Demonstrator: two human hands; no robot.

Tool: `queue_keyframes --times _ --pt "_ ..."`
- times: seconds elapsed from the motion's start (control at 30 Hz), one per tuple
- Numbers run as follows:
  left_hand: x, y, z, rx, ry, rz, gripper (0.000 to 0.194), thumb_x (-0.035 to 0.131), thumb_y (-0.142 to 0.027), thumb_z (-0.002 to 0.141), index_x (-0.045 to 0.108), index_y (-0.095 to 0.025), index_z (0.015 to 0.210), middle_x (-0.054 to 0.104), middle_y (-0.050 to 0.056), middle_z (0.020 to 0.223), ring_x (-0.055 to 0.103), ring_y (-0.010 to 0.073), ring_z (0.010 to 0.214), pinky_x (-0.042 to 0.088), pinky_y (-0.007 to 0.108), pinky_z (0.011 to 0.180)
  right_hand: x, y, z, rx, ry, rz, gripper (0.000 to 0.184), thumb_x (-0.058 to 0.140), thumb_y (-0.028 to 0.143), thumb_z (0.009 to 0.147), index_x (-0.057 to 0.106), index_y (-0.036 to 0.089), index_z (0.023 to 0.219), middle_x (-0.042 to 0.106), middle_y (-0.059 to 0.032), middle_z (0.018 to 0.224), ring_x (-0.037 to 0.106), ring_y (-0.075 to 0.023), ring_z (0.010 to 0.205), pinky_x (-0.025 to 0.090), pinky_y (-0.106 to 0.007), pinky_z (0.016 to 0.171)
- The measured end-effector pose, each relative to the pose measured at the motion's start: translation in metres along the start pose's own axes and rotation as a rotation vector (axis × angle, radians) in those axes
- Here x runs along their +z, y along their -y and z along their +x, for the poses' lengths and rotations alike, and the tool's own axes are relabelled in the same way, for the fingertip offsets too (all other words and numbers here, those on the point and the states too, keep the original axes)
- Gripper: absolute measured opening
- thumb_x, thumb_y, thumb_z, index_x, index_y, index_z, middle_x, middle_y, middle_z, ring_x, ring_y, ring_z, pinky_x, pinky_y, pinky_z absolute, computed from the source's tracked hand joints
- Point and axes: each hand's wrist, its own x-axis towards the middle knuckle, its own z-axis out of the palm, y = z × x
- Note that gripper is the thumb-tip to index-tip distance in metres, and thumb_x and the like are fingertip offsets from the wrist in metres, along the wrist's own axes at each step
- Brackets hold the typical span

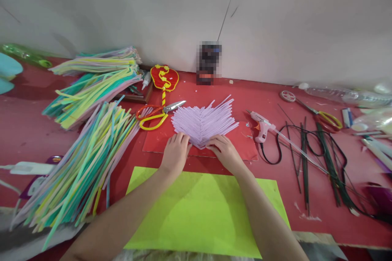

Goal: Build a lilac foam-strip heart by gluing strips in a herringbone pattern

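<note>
A lilac piece made of pipe cleaners laid in a V pattern (203, 122) lies on a red board (159, 144). Its strands fan out to both sides of a middle seam. My left hand (176, 151) grips the lower left edge of this piece with bent fingers. At the lower right edge, my right hand (225, 151) pinches it with thumb and fingers. The two hands are apart, on either side of the bottom point. Just to the left are scissors with red and yellow handles (156, 116), blades partly open. A lime-green sheet (196, 208) lies beneath my forearms.
Bundles of coloured pipe cleaners (82, 163) fill the left side. A red fan-shaped ornament (163, 77) lies behind the scissors. To the right are a pink glue gun (261, 126), dark green stems (304, 167) and more scissors (327, 120). A pixelated object (208, 63) leans against the wall.
</note>
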Motion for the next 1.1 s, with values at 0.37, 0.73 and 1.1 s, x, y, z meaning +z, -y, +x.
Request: queue_keyframes --times 0.37,0.73,1.1 --pt "-0.001 0.0 0.001 0.319 -0.073 -0.099 0.015 0.057 -0.021 0.088 0.06 -0.02 0.103 0.059 0.006 0.109 0.056 0.0212 0.099 0.046 0.036 0.083 -0.009 0.001 -0.003 -0.006 0.014 -0.047 0.015 0.048 0.024 0.093 0.063 0.022 0.09 0.068 -0.0046 0.093 0.062 -0.018 0.089 0.043 -0.033 0.081" --pt "-0.001 0.002 0.006 0.45 -0.078 -0.138 0.017 0.048 -0.023 0.094 0.063 -0.02 0.086 0.063 0.001 0.081 0.055 0.0161 0.082 0.043 0.032 0.081 -0.016 0.021 -0.003 -0.044 -0.024 -0.134 0.015 0.049 0.023 0.093 0.062 0.022 0.085 0.069 -0.0015 0.085 0.06 -0.0159 0.079 0.037 -0.03 0.074" --pt "0.002 0.0 0.003 0.319 -0.121 -0.099 0.018 0.047 -0.023 0.094 0.062 -0.02 0.083 0.063 0.001 0.078 0.057 0.0171 0.081 0.042 0.035 0.082 -0.01 0.031 -0.006 0.04 -0.069 -0.306 0.015 0.053 0.028 0.091 0.067 0.024 0.087 0.069 -0.002 0.083 0.053 -0.0173 0.073 0.031 -0.032 0.07"
